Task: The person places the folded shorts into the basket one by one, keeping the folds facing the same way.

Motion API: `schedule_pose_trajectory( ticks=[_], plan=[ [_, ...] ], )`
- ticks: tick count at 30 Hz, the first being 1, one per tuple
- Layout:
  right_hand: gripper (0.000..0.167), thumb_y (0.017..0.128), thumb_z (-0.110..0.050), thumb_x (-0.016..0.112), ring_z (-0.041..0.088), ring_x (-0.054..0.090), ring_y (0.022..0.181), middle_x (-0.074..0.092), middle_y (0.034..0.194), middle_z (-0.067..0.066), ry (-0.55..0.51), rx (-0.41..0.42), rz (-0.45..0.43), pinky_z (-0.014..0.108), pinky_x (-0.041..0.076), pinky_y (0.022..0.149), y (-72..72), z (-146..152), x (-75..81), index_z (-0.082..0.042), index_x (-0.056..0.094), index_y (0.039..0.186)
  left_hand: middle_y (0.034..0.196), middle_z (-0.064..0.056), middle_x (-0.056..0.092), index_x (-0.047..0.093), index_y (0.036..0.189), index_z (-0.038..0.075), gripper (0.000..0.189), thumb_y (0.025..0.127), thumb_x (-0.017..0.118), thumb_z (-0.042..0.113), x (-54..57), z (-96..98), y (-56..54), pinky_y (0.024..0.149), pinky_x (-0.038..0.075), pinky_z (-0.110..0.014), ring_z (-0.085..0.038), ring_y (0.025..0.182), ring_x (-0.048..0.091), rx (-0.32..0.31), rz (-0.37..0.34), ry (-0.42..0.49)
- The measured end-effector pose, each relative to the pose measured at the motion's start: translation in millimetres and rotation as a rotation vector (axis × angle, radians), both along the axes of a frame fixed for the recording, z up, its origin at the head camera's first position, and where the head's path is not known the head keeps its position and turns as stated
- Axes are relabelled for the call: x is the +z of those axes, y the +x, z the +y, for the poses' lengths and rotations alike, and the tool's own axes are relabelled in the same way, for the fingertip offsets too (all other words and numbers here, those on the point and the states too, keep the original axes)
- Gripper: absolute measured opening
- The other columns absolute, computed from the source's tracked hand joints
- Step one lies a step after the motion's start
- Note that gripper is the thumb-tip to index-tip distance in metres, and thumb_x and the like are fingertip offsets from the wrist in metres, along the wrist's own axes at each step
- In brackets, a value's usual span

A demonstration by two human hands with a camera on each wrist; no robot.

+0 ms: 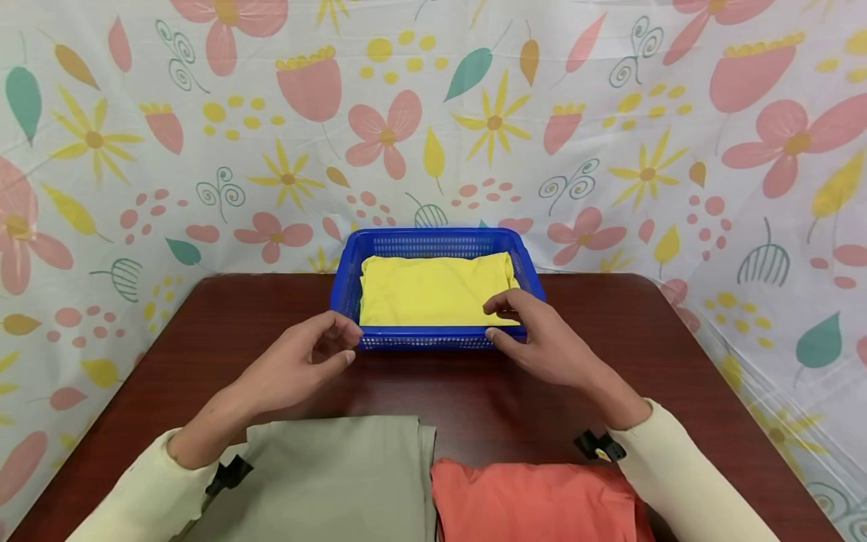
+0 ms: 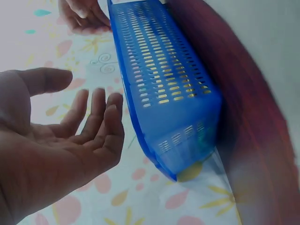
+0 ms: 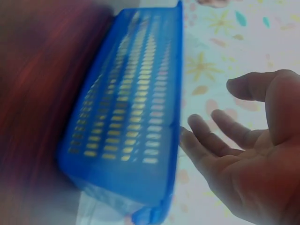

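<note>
A blue plastic basket with slotted walls stands toward the back of the table. Inside it lies a folded yellow cloth. My left hand is at the basket's near left corner, fingers loosely bent with nothing between them. Over the near right part of the rim is my right hand, thumb and fingers apart and holding nothing. In both wrist views the basket's slotted side shows beside the relaxed fingers. Whether any fingertip touches the rim I cannot tell.
On the dark red-brown table, a folded grey-green cloth lies at the front left, with a folded coral-red cloth to its right. A floral curtain hangs behind and along both sides.
</note>
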State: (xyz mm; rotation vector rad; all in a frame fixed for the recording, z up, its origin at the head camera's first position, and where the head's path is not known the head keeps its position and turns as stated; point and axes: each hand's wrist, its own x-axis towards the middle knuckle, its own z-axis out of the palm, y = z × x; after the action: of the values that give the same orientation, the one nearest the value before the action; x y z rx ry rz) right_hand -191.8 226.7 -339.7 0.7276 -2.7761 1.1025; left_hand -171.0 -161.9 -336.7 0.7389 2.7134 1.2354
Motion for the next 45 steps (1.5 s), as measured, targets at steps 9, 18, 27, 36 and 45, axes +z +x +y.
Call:
schedule_pose_trajectory(
  ticks=[9,18,27,36,45],
  plan=[
    [0.028,0.104,-0.011,0.070,0.021,0.070,0.114,0.064,0.121,0.003,-0.144,0.093,-0.062,0.037,0.059,0.097,35.4,-5,5.1,-0.011,0.060,0.130,0.115,0.006,0.067,0.063,0.123,0.024,0.017,0.107,0.068,0.024,-11.7,-15.4,9.2,0.088,0.057,-0.033,-0.014,0.105,0.066,-0.107,-0.082,-0.035],
    [0.021,0.105,-0.012,0.068,0.020,0.069,0.106,0.065,0.114,0.003,-0.185,0.121,-0.181,0.036,0.059,0.095,47.8,-15,6.9,-0.013,0.060,0.125,0.114,0.003,0.070,0.062,0.128,0.016,0.025,0.108,0.065,0.030,-11.6,-27.7,12.3,0.091,0.058,-0.030,-0.016,0.107,0.068,-0.204,-0.185,-0.060],
    [0.024,0.106,-0.021,0.068,0.018,0.067,0.110,0.065,0.118,0.007,-0.076,0.159,-0.249,0.034,0.057,0.097,50.4,-23,-2.4,-0.014,0.059,0.127,0.111,-0.007,0.070,0.061,0.129,0.009,0.028,0.109,0.065,0.028,-18.2,-36.0,10.5,0.087,0.058,-0.030,-0.020,0.103,0.068,-0.227,-0.259,-0.050],
    [0.024,0.106,-0.021,0.068,0.019,0.067,0.102,0.068,0.110,0.002,-0.012,0.189,-0.370,0.033,0.059,0.089,54.9,-30,-10.5,-0.009,0.061,0.125,0.110,-0.005,0.071,0.061,0.131,0.004,0.031,0.108,0.065,0.026,-28.6,-44.9,11.4,0.088,0.058,-0.030,-0.022,0.103,0.068,-0.231,-0.320,-0.095],
    [0.032,0.105,-0.024,0.070,0.019,0.068,0.095,0.073,0.100,0.002,0.033,0.221,-0.458,0.026,0.056,0.083,53.9,-32,-12.5,-0.002,0.062,0.127,0.111,0.000,0.070,0.063,0.130,0.007,0.035,0.106,0.069,0.030,-37.9,-60.4,9.4,0.086,0.057,-0.030,-0.020,0.104,0.067,-0.276,-0.363,-0.148]
  ],
)
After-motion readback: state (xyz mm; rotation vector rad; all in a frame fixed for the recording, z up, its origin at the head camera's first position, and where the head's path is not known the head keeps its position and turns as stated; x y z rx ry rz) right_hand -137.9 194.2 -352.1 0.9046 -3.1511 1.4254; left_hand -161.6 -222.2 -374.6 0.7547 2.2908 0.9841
